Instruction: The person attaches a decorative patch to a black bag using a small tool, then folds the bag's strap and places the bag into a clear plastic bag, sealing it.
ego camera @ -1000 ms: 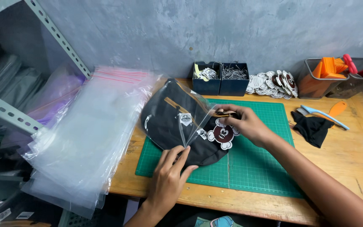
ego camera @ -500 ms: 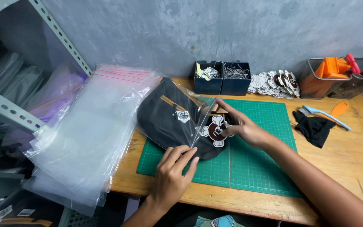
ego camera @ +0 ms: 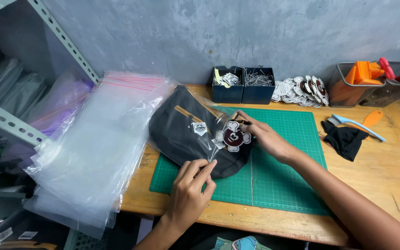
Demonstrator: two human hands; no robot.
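A black fabric bag [ego camera: 186, 134] with a tan strip and a small white patch lies partly inside a clear plastic bag [ego camera: 209, 118] on the green cutting mat [ego camera: 283, 171]. A round dark-and-white hang tag [ego camera: 235, 136] sits at the bag's near end. My left hand [ego camera: 191, 190] pinches the plastic bag's open edge at the mat's front left. My right hand [ego camera: 267, 138] pinches the other side of the opening right beside the tag.
A thick stack of clear zip bags [ego camera: 93, 153] overhangs the table's left edge, next to a metal shelf [ego camera: 10, 122]. At the back stand two dark bins [ego camera: 241, 90], a pile of tags [ego camera: 302, 89] and wire baskets [ego camera: 362, 85]. A black cloth [ego camera: 346, 139] and a blue brush [ego camera: 355, 125] lie right.
The black bag has slid left and further into the clear bag. My left hand closed from a flat press to a pinch on the plastic edge; my right hand stays by the tag.
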